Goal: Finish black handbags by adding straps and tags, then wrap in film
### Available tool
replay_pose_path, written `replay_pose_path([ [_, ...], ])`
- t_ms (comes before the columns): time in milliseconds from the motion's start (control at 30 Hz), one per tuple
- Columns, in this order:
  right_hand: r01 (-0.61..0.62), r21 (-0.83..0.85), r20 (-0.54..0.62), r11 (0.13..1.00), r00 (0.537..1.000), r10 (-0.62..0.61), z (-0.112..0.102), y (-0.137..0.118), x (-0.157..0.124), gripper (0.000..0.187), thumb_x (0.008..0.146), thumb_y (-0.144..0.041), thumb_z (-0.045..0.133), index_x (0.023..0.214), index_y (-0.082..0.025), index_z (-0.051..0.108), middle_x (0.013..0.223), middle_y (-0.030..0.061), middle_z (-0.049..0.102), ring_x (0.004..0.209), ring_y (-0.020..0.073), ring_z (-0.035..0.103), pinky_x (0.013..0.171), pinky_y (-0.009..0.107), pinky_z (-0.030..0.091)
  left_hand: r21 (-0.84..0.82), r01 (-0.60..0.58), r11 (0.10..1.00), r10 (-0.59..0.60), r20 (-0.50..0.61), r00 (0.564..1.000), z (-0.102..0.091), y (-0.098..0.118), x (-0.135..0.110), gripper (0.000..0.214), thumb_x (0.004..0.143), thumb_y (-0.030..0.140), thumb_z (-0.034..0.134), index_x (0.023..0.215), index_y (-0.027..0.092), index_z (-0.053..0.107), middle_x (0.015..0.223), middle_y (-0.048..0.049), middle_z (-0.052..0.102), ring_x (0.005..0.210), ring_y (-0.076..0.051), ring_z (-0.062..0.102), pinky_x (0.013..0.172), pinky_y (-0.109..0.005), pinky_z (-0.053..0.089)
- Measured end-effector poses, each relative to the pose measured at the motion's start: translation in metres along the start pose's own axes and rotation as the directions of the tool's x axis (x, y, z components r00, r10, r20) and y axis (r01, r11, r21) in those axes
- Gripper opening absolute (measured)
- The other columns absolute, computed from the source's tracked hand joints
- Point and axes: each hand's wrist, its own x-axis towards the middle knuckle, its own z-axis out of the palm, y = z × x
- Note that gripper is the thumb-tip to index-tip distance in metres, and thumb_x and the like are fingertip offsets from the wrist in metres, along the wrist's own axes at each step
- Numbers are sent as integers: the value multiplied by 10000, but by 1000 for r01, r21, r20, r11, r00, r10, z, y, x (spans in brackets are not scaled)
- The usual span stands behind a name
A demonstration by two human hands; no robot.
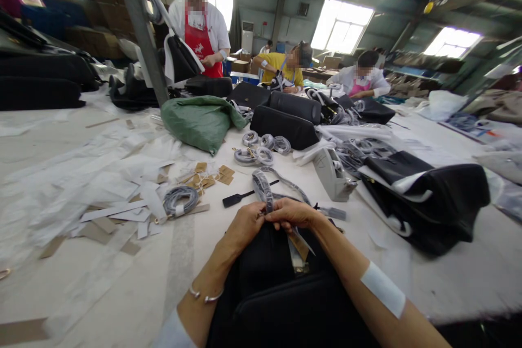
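A black bag (293, 310) stands upright at the table's near edge, between my forearms. Above its top, my left hand (247, 224) and my right hand (296, 213) meet with fingers pinched on a strap (264, 187) wrapped in clear plastic. The strap loops up and away from me; its end between my fingers is hidden. A brown and white paper tag (300, 246) hangs below my right hand, by a metal clasp (300, 269). Just beyond my hands lies a black leather tab (233, 200) with a narrow tail.
Coiled wrapped straps (179, 201) and brown tags (210, 176) lie left of centre, beside paper scraps (106, 223). A tape dispenser (334, 176) and another black bag (428, 201) are on the right. A green sack (199, 119) and a metal post (141, 27) stand farther back. Several co-workers are across the table.
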Motion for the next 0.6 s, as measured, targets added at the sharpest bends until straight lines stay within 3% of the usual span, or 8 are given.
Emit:
replay_pose_path([
  [100, 23, 74, 18, 997, 1000, -24, -1, 2, 1, 305, 659, -387, 770, 710, -140, 600, 508, -39, 624, 315, 37, 407, 315, 158, 381, 147, 34, 989, -31, -26, 999, 0, 2, -1, 161, 842, 171, 535, 821, 174, 695, 847, -62, 708, 802, -203, 637, 743, -285, 453],
  [200, -2, 110, 24, 994, 1000, 0, -2, 2, -5, 311, 637, -373, 778, 748, -141, 604, 609, 3, 678, 416, 82, 550, 398, 188, 461, 237, 59, 970, -57, -13, 998, -4, 5, -3, 151, 851, 208, 551, 819, 204, 698, 862, -46, 711, 824, -208, 638, 738, -288, 437],
  [300, -24, -5, -44, 1000, 999, 23, -1, 1, -17, 328, 618, -268, 786, 884, -146, 637, 673, -7, 690, 531, 100, 607, 466, 178, 455, 269, 43, 962, -56, 41, 998, -12, 7, -6, 131, 827, 208, 566, 818, 227, 695, 865, -31, 706, 840, -212, 632, 741, -293, 427],
  [467, -66, -368, -306, 927, 951, -53, 9, 6, -41, 437, 597, -93, 721, 1025, -164, 667, 602, -86, 571, 471, 64, 508, 438, 166, 388, 80, -56, 995, 48, 87, 995, -25, 17, -9, 80, 768, 199, 579, 741, 203, 654, 857, -26, 647, 854, -192, 592, 783, -284, 428],
  [600, -93, -332, -397, 939, 917, -49, 26, 16, -52, 579, 623, -90, 656, 1192, -171, 586, 645, -77, 561, 442, 101, 545, 408, 211, 449, -104, -45, 994, 62, 165, 984, -33, 29, -14, 63, 739, 229, 595, 718, 188, 638, 823, -11, 635, 850, -189, 579, 793, -277, 425],
])
